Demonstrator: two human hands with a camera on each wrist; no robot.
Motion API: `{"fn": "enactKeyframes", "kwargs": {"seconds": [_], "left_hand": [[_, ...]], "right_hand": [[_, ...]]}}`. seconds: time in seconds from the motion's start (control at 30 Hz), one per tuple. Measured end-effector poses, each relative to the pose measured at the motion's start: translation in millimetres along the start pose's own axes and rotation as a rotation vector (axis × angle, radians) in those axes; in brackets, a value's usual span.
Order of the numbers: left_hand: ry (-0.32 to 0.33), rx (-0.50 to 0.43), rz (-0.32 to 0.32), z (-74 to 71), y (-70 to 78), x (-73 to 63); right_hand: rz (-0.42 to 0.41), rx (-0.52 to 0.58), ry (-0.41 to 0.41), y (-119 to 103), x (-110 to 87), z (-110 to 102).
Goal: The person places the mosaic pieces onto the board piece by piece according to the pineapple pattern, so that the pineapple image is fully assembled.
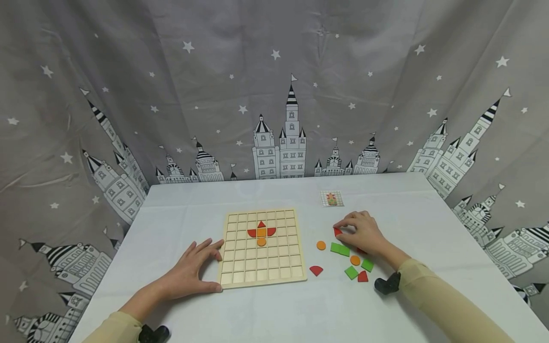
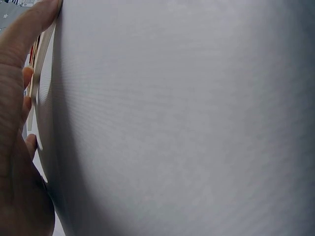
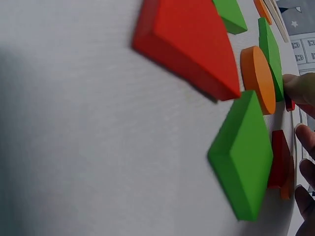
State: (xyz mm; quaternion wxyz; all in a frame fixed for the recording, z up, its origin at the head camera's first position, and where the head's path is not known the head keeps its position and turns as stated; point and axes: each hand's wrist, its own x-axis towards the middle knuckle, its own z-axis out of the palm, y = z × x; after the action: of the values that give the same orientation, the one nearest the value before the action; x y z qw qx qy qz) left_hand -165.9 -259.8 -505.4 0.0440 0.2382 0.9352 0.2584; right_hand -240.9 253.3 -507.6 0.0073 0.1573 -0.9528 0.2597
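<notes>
My left hand (image 1: 195,269) rests at the left side of a pale wooden grid board (image 1: 244,276), fingertips at its left edge and thumb at the near left corner. On the board lie a red triangle (image 1: 261,224), an orange square (image 1: 261,232), two red quarter circles on either side of the square, and an orange disc (image 1: 261,242) below it. Right of the board, my right hand (image 1: 362,233) pinches a small red piece (image 1: 337,232) between thumb and fingers, close over the table. The fingers partly hide its outline.
Near the right hand lie loose pieces: orange discs (image 1: 321,245), several green squares (image 1: 351,272) and red quarter circles (image 1: 316,270). Another red piece is partly hidden under the hand. A small picture card (image 1: 331,198) lies farther back on the white table (image 1: 266,314), before a grey curtain (image 1: 214,95).
</notes>
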Motion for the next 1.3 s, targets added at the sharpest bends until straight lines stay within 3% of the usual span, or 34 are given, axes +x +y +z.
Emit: {"fn": "enactKeyframes", "kwargs": {"seconds": [0.37,0.77,1.0,1.3], "left_hand": [[-0.006,0.001,-0.009,0.5,-0.9,-0.7],[-0.008,-0.006,-0.001,-0.7,-0.8,-0.8],[-0.018,-0.002,-0.019,-0.1,-1.8,0.7],[-0.023,-0.007,-0.024,0.4,-1.3,0.5]], "right_hand": [[0.029,0.014,-0.01,-2.0,4.8,1.8],[0.015,-0.032,0.04,-11.3,9.5,7.3],[-0.071,0.027,0.064,-57.1,21.7,17.0],[-0.227,0.057,0.059,-127.4,39.6,59.8]]}}
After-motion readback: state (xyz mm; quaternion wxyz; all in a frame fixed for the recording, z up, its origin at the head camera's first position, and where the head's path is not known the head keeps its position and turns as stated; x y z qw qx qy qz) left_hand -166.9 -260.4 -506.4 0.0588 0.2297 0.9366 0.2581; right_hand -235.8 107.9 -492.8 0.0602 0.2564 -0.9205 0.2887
